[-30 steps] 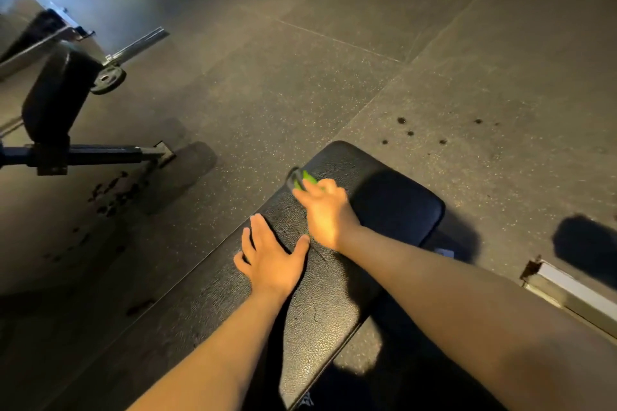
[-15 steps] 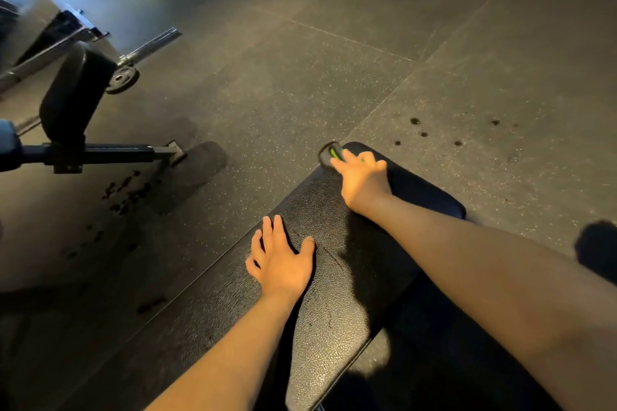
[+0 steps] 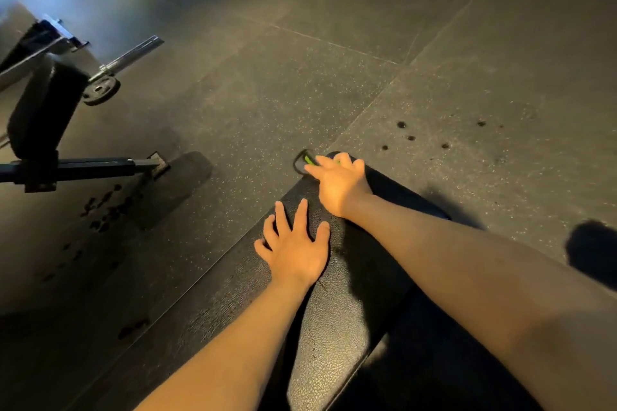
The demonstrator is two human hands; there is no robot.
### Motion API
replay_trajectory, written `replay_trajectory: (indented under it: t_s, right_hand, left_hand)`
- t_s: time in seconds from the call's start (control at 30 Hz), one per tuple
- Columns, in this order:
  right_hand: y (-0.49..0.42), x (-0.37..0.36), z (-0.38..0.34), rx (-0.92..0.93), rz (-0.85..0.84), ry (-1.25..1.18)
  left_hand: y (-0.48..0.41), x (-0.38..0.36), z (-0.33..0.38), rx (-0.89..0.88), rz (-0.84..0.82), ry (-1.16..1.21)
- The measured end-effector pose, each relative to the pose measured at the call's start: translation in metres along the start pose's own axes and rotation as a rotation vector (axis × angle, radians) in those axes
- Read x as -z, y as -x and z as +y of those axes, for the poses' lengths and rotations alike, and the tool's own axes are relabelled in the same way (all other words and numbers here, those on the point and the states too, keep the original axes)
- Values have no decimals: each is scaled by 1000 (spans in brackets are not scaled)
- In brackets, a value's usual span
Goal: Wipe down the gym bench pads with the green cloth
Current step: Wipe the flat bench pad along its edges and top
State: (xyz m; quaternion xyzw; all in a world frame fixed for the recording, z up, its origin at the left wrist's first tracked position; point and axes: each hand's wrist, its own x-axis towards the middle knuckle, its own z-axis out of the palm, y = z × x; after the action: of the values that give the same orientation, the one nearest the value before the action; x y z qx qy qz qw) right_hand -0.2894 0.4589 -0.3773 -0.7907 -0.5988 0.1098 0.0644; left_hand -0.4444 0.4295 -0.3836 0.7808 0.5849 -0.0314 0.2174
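From the head camera, both bare forearms reach forward from the bottom edge over a long black bench pad (image 3: 334,337) that runs diagonally away from the viewer. The left hand (image 3: 293,250) lies palm down on the pad near its left edge, fingers straight and spread apart with the thumb out to the right; it holds nothing. The right arm crosses in from the lower right and stretches further, so that the right hand (image 3: 340,187) sits at the far left corner of the pad. Its fingers bend down over the green cloth (image 3: 312,161) and press it against that corner. Only a thin bright green strip and a dark bunched edge of the cloth show beyond the fingertips; the rest is under the hand, and the thumb is out of sight, so I cannot tell whether it pinches the cloth from below. The right forearm and its shadow cover much of the pad's right side. On the speckled rubber floor (image 3: 300,83) at the left stand another padded bench (image 3: 43,110), cut off by the frame edge, and a barbell end (image 3: 133,55) with a small weight plate (image 3: 100,90).
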Motion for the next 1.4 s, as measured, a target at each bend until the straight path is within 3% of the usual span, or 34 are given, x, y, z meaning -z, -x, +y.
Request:
replay_trajectory:
  t_s: [0.27,0.57,0.63,0.73,0.87,1.0,1.2,1.4]
  right_hand:
    - [7,-1,37,-260,138,-197]
    - [53,-5,25,-278,167,-71]
    - [65,2,14,-302,133,-129]
    - [77,31,-6,-365,-62,-320]
    - [77,80,-41,-446,-128,-532]
    - [88,141,-104,-508,-142,-836]
    - [129,262,-194,-549,-214,-1032]
    - [132,343,-230,-588,-239,-1077]
  left_hand:
    - [-1,-11,-3,-23,57,-9]
    - [-4,-12,-7,-38,49,-19]
    - [-2,-8,-6,-34,-3,0]
    - [1,12,-5,-26,-139,39]
    - [-6,68,0,-7,-329,417]
    - [23,157,5,202,-382,926]
    - [89,304,-4,260,-451,1043]
    - [109,377,3,288,-414,1056]
